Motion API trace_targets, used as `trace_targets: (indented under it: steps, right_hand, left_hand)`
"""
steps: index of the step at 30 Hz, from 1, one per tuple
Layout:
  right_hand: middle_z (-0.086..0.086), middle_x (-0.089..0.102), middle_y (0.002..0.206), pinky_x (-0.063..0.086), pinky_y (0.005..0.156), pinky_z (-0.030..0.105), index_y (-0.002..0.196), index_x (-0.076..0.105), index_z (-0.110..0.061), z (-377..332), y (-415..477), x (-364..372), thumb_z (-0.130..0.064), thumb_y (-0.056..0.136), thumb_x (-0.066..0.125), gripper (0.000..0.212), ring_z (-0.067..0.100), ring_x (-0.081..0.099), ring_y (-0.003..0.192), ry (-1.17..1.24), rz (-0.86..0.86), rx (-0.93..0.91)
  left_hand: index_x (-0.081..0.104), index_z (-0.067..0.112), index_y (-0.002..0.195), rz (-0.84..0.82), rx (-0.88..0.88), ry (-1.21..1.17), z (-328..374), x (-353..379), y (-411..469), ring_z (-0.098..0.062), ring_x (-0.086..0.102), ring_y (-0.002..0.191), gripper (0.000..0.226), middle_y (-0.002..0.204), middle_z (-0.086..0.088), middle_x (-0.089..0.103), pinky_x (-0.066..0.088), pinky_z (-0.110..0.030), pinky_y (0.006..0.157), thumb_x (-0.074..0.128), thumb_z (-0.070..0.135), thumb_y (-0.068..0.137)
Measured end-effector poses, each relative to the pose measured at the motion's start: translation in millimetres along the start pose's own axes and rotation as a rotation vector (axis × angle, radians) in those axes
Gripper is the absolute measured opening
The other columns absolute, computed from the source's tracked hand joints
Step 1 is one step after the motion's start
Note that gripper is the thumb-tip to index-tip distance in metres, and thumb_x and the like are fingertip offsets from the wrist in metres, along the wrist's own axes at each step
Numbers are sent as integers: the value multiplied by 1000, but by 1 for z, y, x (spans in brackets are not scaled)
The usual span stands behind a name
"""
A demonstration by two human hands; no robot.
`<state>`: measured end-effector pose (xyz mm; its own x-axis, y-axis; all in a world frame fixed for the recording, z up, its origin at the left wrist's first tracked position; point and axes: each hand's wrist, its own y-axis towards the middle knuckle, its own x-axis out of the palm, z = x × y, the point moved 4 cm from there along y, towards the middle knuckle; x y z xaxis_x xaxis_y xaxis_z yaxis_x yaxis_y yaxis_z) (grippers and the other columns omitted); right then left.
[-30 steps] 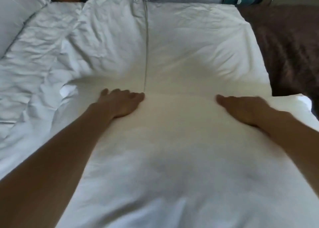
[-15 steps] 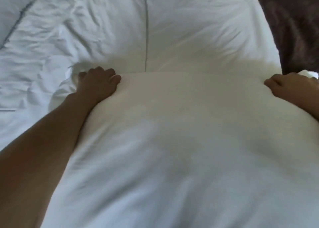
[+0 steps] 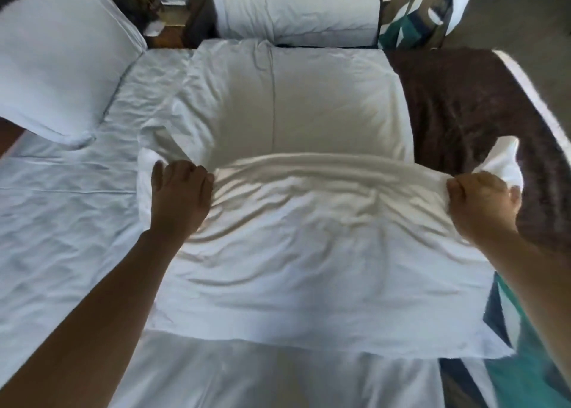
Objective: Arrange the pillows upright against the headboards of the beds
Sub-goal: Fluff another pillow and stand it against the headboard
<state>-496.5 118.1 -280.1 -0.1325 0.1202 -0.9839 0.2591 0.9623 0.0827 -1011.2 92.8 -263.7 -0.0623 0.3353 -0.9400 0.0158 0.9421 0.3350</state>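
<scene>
A large white pillow lies flat on the bed in front of me. My left hand grips its far left corner and my right hand is closed on its far right corner, bunching the cloth. Beyond it lies a second white pillow, flat on the sheet. A third white pillow stands at the upper left. No headboard is in sight.
A brown blanket covers the bed's right side. A teal patterned runner shows at the lower right. A second bed with white bedding and a dark nightstand lie beyond.
Both hands slid outward from flat on the pillow's middle to its far corners and closed on them. The view tilted up, showing the second bed.
</scene>
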Motion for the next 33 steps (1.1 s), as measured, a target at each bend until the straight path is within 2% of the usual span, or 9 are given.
trace_targets:
  steps: [5, 8, 14, 18, 22, 24, 28, 31, 33]
  right_hand:
    - [15, 53, 124, 5, 117, 74, 106, 67, -8, 14, -110, -71, -36, 95, 33, 44, 36, 43, 127, 171, 90, 86]
    - [14, 44, 150, -1, 116, 74, 128, 64, -15, -6, -173, -100, -29, 94, 36, 46, 33, 31, 146, 286, 168, 125]
    - [20, 43, 157, 19, 117, 68, 150, 50, -21, -227, -282, -89, -48, 101, 39, 57, 36, 43, 143, 268, 27, -605]
    - [20, 42, 157, 17, 118, 69, 155, 43, -27, -291, -311, -60, -59, 97, 30, 67, 38, 40, 145, 82, -236, -689]
    - [18, 27, 165, -4, 121, 60, 160, 25, -36, -226, -266, -68, -75, 94, 6, 80, 34, 22, 154, -24, -317, -558]
    - [13, 21, 168, -6, 121, 59, 161, 16, -39, -169, -230, -75, -83, 83, -10, 94, 30, 13, 155, -104, -339, -440]
    - [6, 13, 170, -2, 122, 62, 161, 9, -41, -49, -175, -96, -77, 90, 4, 80, 24, 5, 156, -196, -376, -185]
    - [-2, 6, 171, -8, 119, 66, 160, 5, -44, 17, -158, -110, -74, 95, 8, 72, 17, -1, 157, -230, -431, -52]
    - [-4, 13, 170, -8, 118, 68, 159, 12, -44, 41, -154, -117, -72, 96, 8, 70, 16, 5, 157, -258, -418, -39]
  left_hand:
    - [65, 0, 105, 76, 213, -126, -13, -99, -83, -38, 56, 115, 28, 108, -17, 67, 37, -52, 110, 43, 17, 103]
    - [68, -4, 112, 86, 275, -208, -20, -139, -135, -37, 60, 104, 25, 115, -19, 69, 46, -44, 101, 51, 11, 100]
    - [65, 0, 124, 12, 264, -285, -23, -172, -183, -37, 60, 116, 32, 127, -17, 65, 49, -48, 100, 55, 19, 101]
    - [62, 11, 133, -138, 111, -225, -43, -163, -176, -37, 59, 119, 46, 132, -13, 64, 42, -51, 102, 32, 35, 107]
    - [62, 27, 129, -399, -27, -92, -77, -156, -152, -32, 65, 114, 44, 124, -3, 70, 38, -57, 100, 36, 50, 102]
    - [63, 42, 125, -533, -139, -132, -83, -163, -141, -27, 63, 114, 48, 121, 3, 69, 41, -48, 99, 37, 67, 93]
    - [58, 48, 121, -587, -223, -171, -87, -169, -137, -29, 64, 108, 68, 113, 0, 66, 42, -42, 86, 22, 86, 77]
    - [54, 50, 122, -661, -324, -251, -82, -170, -132, -31, 61, 114, 78, 112, 0, 61, 42, -45, 91, 20, 93, 68]
    - [57, 40, 128, -682, -351, -310, -74, -181, -127, -34, 57, 121, 77, 120, -6, 61, 39, -44, 98, 31, 89, 75]
